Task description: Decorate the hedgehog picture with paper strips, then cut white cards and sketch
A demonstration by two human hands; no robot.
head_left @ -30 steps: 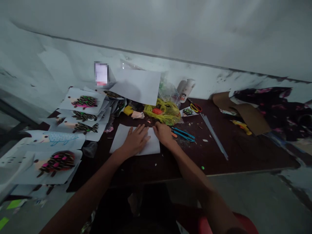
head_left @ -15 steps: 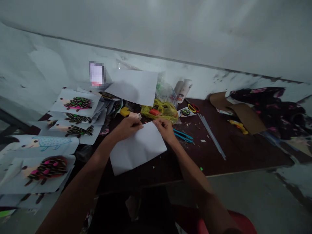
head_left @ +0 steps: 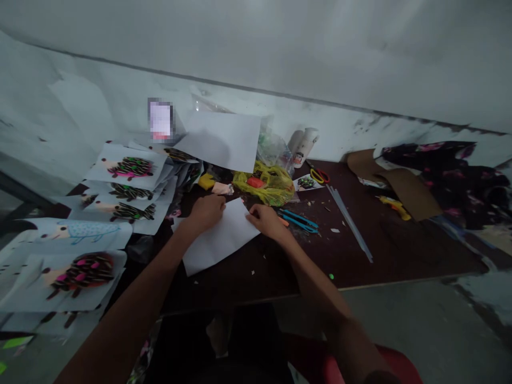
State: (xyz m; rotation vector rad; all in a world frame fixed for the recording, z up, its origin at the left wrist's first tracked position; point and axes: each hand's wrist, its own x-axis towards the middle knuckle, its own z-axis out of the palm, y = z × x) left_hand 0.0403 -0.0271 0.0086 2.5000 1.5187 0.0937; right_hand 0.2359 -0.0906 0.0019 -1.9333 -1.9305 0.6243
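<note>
Clock positions are taken from the centre of the white sheet (head_left: 224, 232), which lies on the dark tabletop (head_left: 400, 253) in front of the person. Both forearms reach in from the near side: the left from 7 o'clock, the right from 5 o'clock, converging on the sheet.

Left hand (head_left: 207, 211): at 11 o'clock, back uppermost, fingers curled over the sheet's far-left portion. Its fingertips are hidden — whether it grips the paper, I cannot tell. Right hand (head_left: 266, 220): between 2 and 3 o'clock, wrist bent inward, thumb and forefinger closed on the right-hand edge of the sheet, remaining fingers folded.

Sheet condition: plain white on its visible face, with soft ripples and shading across the surface. It sits askew, one corner pointing to 1 o'clock, another to 3 o'clock, a third between 7 and 8 o'clock; the left forearm and hand cover part of the left side.

Surroundings: a yellow plastic bag (head_left: 278, 193) at 2 o'clock, near the right hand; a blue tool (head_left: 301, 221) towards 3 o'clock, just beyond that hand; scissors (head_left: 319, 176) at 2 o'clock, farther out — handles red and yellow; hedgehog pictures (head_left: 132, 168) at 10 o'clock, overlapping in a pile.
</note>
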